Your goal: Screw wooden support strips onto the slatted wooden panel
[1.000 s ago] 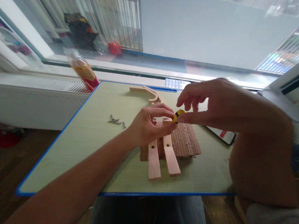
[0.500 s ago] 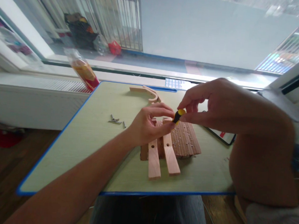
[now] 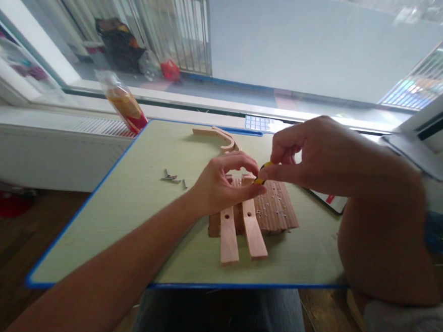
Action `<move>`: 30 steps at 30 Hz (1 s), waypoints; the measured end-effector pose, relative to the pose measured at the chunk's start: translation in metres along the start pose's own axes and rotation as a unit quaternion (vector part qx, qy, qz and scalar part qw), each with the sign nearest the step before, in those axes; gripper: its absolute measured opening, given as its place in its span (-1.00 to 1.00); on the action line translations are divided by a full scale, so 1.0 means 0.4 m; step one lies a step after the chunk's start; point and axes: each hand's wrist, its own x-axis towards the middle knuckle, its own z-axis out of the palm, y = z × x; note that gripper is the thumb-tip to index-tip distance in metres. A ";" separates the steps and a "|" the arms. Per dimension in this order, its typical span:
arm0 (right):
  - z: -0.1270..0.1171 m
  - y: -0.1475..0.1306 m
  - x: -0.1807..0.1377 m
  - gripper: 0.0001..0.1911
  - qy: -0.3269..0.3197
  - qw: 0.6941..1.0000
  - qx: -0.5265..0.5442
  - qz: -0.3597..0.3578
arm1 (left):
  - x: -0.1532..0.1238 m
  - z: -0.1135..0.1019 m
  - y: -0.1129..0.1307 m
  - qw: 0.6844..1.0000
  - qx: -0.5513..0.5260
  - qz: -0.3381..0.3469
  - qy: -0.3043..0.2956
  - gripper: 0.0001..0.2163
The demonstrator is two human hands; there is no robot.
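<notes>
My right hand [image 3: 301, 154] pinches the yellow-and-black handle of a short screwdriver [image 3: 262, 175] between thumb and fingers. From the other side, the thumb and forefinger of my left hand [image 3: 228, 179] curl round the handle's lower end; its other fingers lie over the wooden pieces. The screwdriver's shaft and tip are hidden behind my fingers. Two flat wooden pieces with holes, a left one [image 3: 230, 242] and a right one [image 3: 255, 236], extend toward me. They rest across a block of corrugated cardboard [image 3: 279, 210] dotted with small metal bits.
Several loose screws [image 3: 171, 177] lie left of my hands. Curved wooden pieces [image 3: 227, 140] sit at the back of the blue-edged table [image 3: 126, 220]. A dark-edged tablet or phone [image 3: 329, 200] is under my right forearm. A bottle [image 3: 125, 106] stands beyond the back left corner.
My right hand has turned its grip on the screwdriver, and its fingers now cover more of the handle, which tilts differently. My left hand stays nearly in place.
</notes>
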 end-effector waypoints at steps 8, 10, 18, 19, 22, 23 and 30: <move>0.006 0.007 0.006 -0.64 -0.002 1.000 -0.016 -0.001 | 0.002 -0.002 0.012 1.000 -0.002 -0.001 0.003 -0.83; 0.004 0.011 0.005 -0.66 -0.005 1.000 -0.018 -0.011 | 0.002 -0.003 0.015 1.000 -0.005 -0.004 -0.001 -0.84; -0.014 0.010 -0.011 -0.77 -0.032 0.992 0.098 -0.077 | 0.000 -0.006 0.005 0.999 -0.029 -0.005 -0.013 -0.84; -0.014 0.009 -0.011 -0.78 -0.032 0.991 0.102 -0.079 | 0.000 -0.006 0.003 0.999 -0.033 -0.003 -0.016 -0.84; -0.011 0.010 -0.010 -0.80 -0.031 0.993 0.086 -0.073 | -0.001 -0.006 0.000 0.999 -0.033 -0.002 -0.021 -0.85; -0.010 0.010 -0.009 -0.81 -0.029 0.994 0.077 -0.069 | -0.002 -0.006 0.000 0.999 -0.032 -0.003 -0.022 -0.86; -0.003 0.007 -0.006 -0.87 -0.009 0.998 0.041 -0.054 | -0.001 -0.005 0.009 0.999 -0.030 -0.003 -0.019 -0.88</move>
